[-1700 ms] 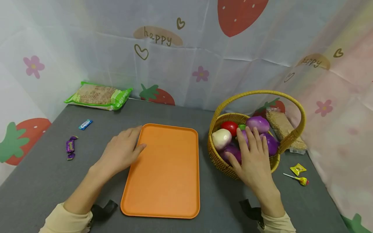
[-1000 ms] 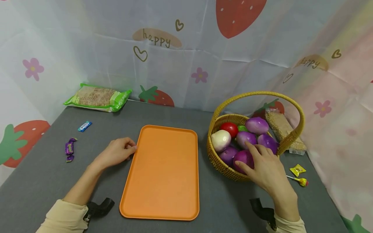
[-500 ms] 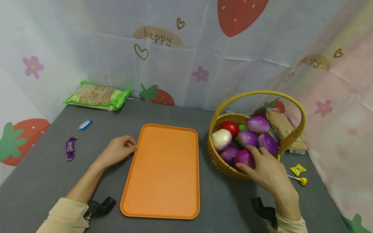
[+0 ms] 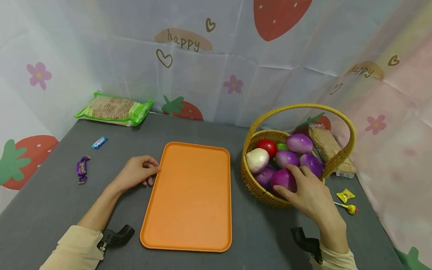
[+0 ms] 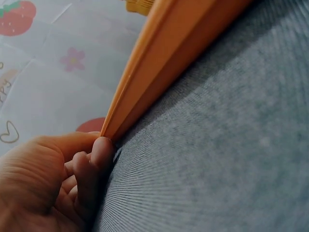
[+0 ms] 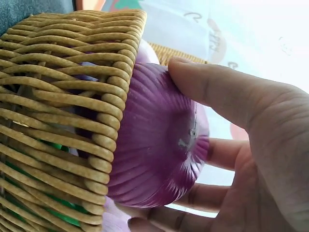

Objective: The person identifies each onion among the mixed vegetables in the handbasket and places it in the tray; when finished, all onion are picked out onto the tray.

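The right hand (image 4: 312, 197) grips a purple onion (image 6: 159, 137) at the near rim of a yellow wicker basket (image 4: 254, 185); thumb and fingers curl round it in the right wrist view. Around it in the basket lie several more purple onions (image 4: 287, 159), a white onion-shaped vegetable (image 4: 257, 160), a red tomato-like one (image 4: 267, 147) and a green thing (image 4: 281, 146), mostly hidden. On the left side, the left hand (image 4: 135, 173) pinches the rim of an orange tray (image 4: 189, 198) between thumb and finger, as the left wrist view (image 5: 104, 137) shows.
A green bag (image 4: 114, 109) lies at the back left, with a blue-wrapped candy (image 4: 99, 142) and a purple-wrapped candy (image 4: 81, 169) before it. Right of the basket are a bag of grains (image 4: 329, 148), a yellow-wrapped candy (image 4: 345, 195) and a lollipop (image 4: 351, 209).
The left hand has drawn back from over the tray's upper left corner to its left rim and pinches it. From above the basket, the right hand has moved down to the nearest onion and gripped it.
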Tool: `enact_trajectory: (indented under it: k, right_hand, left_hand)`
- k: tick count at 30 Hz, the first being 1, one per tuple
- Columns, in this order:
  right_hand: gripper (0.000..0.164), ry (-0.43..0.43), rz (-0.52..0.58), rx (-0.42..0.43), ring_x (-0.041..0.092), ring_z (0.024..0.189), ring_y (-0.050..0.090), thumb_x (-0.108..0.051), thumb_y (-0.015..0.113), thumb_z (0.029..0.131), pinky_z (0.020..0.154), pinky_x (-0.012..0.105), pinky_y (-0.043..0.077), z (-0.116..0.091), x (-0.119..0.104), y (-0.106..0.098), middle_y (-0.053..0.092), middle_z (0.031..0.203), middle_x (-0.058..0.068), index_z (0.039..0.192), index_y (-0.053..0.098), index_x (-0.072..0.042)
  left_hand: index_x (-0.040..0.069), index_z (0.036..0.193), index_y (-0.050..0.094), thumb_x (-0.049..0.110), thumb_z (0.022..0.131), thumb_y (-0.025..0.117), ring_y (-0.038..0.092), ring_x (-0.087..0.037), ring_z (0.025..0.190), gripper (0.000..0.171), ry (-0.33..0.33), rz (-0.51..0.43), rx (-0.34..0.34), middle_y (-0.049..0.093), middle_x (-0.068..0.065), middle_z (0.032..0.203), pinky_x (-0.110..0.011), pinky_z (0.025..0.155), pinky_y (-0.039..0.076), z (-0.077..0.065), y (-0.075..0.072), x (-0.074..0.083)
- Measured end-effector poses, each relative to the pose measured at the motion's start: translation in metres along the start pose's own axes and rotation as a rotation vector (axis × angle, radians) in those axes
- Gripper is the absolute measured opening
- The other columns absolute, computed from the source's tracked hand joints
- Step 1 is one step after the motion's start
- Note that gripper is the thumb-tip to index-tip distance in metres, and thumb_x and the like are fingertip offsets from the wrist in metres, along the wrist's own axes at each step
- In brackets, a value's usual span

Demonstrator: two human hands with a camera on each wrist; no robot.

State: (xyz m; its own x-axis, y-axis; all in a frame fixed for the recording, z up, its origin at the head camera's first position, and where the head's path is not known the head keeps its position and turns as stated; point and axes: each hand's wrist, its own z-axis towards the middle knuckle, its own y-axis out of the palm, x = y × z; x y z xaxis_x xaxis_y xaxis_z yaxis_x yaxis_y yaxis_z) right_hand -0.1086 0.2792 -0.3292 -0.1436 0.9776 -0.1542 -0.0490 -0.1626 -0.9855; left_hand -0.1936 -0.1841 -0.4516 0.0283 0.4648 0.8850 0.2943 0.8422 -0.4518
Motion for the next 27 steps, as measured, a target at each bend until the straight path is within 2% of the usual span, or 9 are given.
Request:
enact_trajectory:
  k: [9,13,20,24,27]
  right_hand:
    - [0.064,-0.036,0.068,0.056,0.042,0.099,0.062,-0.037,0.074,0.084,0.083,0.066,0.05,-0.0006,-0.0025,0.0018,0.053,0.123,0.025,0.135,0.047,-0.009]
    - [0.063,-0.071,0.101,0.095,0.039,0.103,0.061,-0.032,0.075,0.083,0.086,0.063,0.05,-0.0013,-0.0034,0.0041,0.056,0.122,0.023,0.133,0.046,-0.006]
    - [0.065,-0.116,0.133,0.158,0.037,0.099,0.061,-0.028,0.078,0.081,0.083,0.059,0.053,-0.0011,-0.0052,0.0048,0.056,0.118,0.023,0.132,0.046,-0.004]
    - [0.066,-0.114,0.158,0.136,0.038,0.098,0.061,-0.028,0.076,0.082,0.084,0.059,0.053,-0.0011,-0.0064,0.0047,0.053,0.12,0.024,0.134,0.044,-0.004]
    - [0.069,-0.116,0.156,0.108,0.038,0.096,0.062,-0.03,0.074,0.083,0.083,0.059,0.053,-0.0006,-0.0069,0.0057,0.051,0.123,0.022,0.14,0.042,-0.008]
  left_hand:
    - [-0.001,0.108,0.062,0.021,0.095,0.064,0.066,-0.016,0.06,0.025,-0.006,-0.029,0.002,0.069,-0.008,0.08,-0.029,0.058,0.056,0.0036,-0.0005,-0.0004]
    - [0.001,0.108,0.063,0.021,0.096,0.063,0.066,-0.016,0.063,0.024,-0.016,-0.002,0.0,0.07,-0.008,0.08,-0.029,0.058,0.055,0.0009,-0.0009,0.0004]
    - [0.004,0.105,0.068,0.023,0.095,0.064,0.067,-0.014,0.07,0.022,0.03,0.067,0.026,0.072,-0.009,0.084,-0.027,0.065,0.055,-0.0015,-0.0036,0.0033]
    - [0.004,0.105,0.069,0.023,0.094,0.065,0.069,-0.013,0.07,0.022,0.042,0.07,0.035,0.073,-0.008,0.086,-0.026,0.066,0.055,-0.0025,-0.0036,0.0034]
    - [0.004,0.105,0.07,0.022,0.094,0.066,0.069,-0.012,0.069,0.022,0.041,0.062,0.044,0.074,-0.008,0.085,-0.026,0.066,0.056,-0.0025,-0.0033,0.0036]
